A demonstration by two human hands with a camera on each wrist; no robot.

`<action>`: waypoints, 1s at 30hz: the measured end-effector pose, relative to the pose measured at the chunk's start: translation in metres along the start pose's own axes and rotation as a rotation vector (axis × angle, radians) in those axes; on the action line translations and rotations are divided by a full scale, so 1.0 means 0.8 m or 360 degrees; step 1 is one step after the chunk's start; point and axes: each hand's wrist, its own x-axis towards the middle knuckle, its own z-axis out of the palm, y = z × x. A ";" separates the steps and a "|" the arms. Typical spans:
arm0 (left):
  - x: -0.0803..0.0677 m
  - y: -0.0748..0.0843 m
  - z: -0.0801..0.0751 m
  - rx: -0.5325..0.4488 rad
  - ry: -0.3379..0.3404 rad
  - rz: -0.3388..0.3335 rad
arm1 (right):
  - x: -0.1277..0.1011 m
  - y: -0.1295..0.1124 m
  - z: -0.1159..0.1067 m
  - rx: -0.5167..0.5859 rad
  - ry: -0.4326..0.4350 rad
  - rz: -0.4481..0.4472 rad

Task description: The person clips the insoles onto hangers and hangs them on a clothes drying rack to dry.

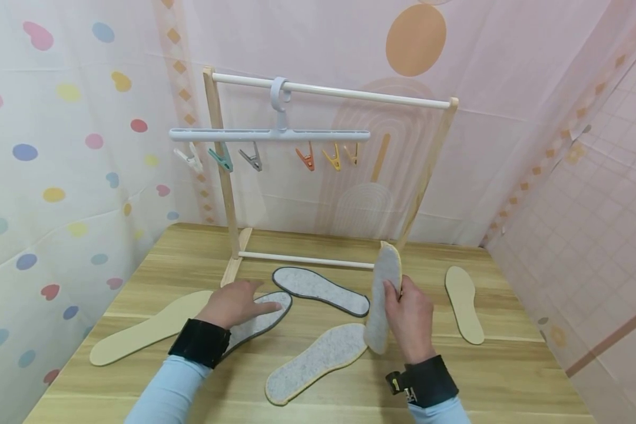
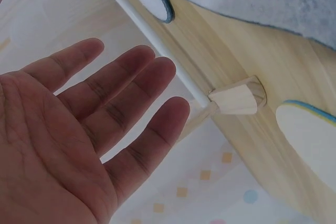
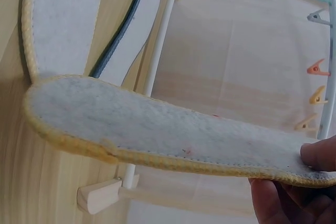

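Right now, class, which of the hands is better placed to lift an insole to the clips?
Right hand, probably: it grips the yellow-edged insole upright below the clips; the left hand rests flat.

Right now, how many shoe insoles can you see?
6. One is held upright in the right hand, one lies under the left hand, one far left, one at the front, one mid-table, one far right. None seem hidden.
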 end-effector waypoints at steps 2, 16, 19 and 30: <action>0.000 -0.001 -0.003 -0.0005 0.0006 0.0006 | 0.000 -0.002 0.001 0.0021 -0.0002 -0.0008; 0.001 -0.009 -0.023 -0.0031 0.0067 0.0019 | -0.001 -0.014 0.005 0.0102 -0.0021 0.0000; 0.002 -0.011 -0.027 -0.0041 0.0079 0.0020 | 0.000 -0.017 0.006 0.0115 -0.0026 -0.0009; 0.004 -0.015 -0.054 -0.0022 0.0117 0.0052 | 0.002 -0.023 0.007 0.0100 -0.0059 0.0014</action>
